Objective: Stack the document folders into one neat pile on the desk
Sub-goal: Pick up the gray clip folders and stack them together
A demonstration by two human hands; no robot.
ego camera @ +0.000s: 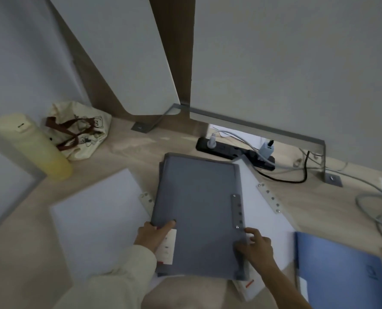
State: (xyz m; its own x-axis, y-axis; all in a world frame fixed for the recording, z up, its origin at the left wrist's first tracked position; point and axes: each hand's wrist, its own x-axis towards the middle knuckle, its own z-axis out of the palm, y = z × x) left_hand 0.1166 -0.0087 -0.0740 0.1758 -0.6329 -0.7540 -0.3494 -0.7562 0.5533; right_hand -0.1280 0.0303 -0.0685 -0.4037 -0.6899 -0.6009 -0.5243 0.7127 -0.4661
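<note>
So, mid-frame I've got the grey folder [196,208] pinched at its near corners by left hand [152,236] and right hand [256,245], settling it onto the white folder [268,219], and I reckon the lower-right blue folder [337,270] needs grabbing next.

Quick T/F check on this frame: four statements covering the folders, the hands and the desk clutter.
1. The left hand and the right hand both hold the grey folder. True.
2. The blue folder lies on top of the grey folder. False: the blue folder lies apart on the desk, to the right.
3. The yellow bottle stands left of the tote bag. True.
4. The power strip has nothing plugged in. False: a white plug sits in it.
</note>
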